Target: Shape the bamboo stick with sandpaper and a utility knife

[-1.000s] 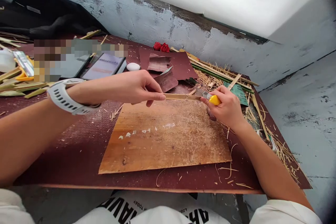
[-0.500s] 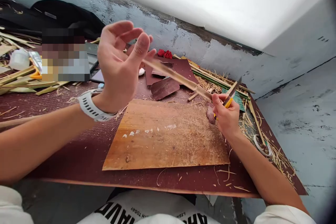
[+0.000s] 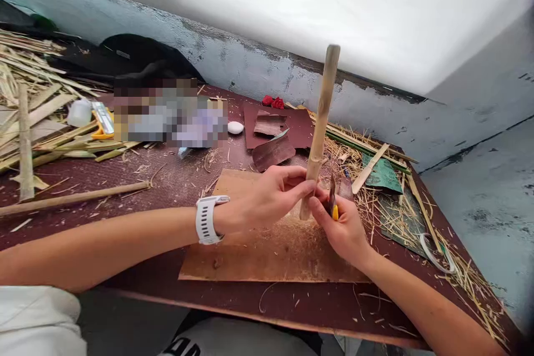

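A bamboo strip stands nearly upright above the wooden board, its top leaning slightly right. My left hand, with a white watch on the wrist, pinches the strip near its lower end. Close against it, my right hand is closed around a utility knife with a yellow handle, its blade pointing up. The right fingertips also meet the strip's lower part; how firmly they grip it is hidden. Fine shavings cover the board's right part.
Sandpaper pieces lie behind the board, near a white oval object and red flowers. Shavings and bamboo strips line the right side, with a tape roll. More bamboo is piled left. A wall borders the table.
The bamboo strip has swung from slanting across to nearly upright. My left hand has come down from its raised, open position and now pinches the strip. My right hand, still with the knife, has moved slightly left and lower.
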### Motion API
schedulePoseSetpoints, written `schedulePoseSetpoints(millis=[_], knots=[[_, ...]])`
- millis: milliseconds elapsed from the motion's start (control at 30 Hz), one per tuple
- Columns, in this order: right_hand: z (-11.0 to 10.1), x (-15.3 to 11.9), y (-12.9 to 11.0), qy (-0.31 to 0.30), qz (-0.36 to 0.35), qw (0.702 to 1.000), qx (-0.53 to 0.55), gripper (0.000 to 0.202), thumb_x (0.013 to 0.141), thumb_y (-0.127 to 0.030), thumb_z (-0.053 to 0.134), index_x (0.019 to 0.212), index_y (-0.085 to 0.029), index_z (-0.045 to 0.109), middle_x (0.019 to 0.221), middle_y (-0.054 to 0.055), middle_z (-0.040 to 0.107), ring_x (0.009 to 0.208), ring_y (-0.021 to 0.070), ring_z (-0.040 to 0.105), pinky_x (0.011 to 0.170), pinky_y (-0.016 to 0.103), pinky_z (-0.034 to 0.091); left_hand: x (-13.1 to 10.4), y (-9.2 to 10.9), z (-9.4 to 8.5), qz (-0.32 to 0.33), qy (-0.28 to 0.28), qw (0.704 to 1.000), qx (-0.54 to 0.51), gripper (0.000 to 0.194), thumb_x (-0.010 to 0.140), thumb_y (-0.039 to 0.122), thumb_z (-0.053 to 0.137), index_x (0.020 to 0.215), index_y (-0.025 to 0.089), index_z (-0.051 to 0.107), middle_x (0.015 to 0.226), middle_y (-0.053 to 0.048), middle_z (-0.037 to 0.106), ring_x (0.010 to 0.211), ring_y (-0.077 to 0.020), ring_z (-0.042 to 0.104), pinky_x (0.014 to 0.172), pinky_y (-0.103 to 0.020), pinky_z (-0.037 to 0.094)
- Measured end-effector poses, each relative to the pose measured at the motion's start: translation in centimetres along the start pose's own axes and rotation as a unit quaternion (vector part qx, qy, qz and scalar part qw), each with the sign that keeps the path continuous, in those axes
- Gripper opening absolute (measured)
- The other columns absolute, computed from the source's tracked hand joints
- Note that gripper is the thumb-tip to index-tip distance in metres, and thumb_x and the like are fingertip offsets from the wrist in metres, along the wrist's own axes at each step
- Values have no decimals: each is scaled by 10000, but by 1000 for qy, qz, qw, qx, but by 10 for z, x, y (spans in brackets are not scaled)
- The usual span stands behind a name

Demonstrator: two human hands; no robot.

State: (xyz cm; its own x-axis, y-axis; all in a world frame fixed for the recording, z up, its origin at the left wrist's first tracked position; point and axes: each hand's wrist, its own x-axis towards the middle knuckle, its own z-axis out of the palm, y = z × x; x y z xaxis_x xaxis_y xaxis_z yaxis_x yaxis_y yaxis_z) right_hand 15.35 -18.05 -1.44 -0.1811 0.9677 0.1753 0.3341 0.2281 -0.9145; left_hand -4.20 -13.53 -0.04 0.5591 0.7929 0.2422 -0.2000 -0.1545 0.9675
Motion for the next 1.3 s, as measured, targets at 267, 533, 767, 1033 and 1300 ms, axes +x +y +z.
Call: schedulePoseSetpoints(millis=[267,533,767,1033,1300], knots=[[-18,8,20,68,-90,994,6,483,977,-741,508,1009,-259,489,715,-46,443,559,130,342,511,279,279,-8,4,-2,-39,49,998,-22,221,1088,419,525,1018,209,523,683,77,454,460,-66,399,405,-190,312],[-27,13,13,68,-179,937,-292,432,1026,-560,530,760,-227,458,585,-64,369,495,107,331,519,277,253,-18,-2,-2,-4,35,989,145,255,1125,341,403,926,197,473,756,43,452,638,-117,383,575,-269,340],[-24,16,8,103,-178,898,-389,503,1026,-601,503,699,-221,455,560,-56,367,471,106,345,516,279,234,-22,3,0,13,1,983,184,240,1118,270,340,908,208,439,785,28,481,665,-138,412,628,-305,356],[-34,18,10,142,-203,825,-509,541,1000,-644,531,679,-211,491,525,-26,453,468,120,419,526,281,219,-21,4,2,-37,11,991,127,267,1107,357,379,974,176,523,725,38,448,596,-116,372,536,-262,322],[-47,39,25,162,-209,771,-579,622,966,-731,516,641,-205,451,503,-11,494,453,116,402,517,279,154,-6,10,-1,-186,53,980,-54,250,1091,373,443,975,176,546,613,81,345,463,-83,233,408,-207,222]])
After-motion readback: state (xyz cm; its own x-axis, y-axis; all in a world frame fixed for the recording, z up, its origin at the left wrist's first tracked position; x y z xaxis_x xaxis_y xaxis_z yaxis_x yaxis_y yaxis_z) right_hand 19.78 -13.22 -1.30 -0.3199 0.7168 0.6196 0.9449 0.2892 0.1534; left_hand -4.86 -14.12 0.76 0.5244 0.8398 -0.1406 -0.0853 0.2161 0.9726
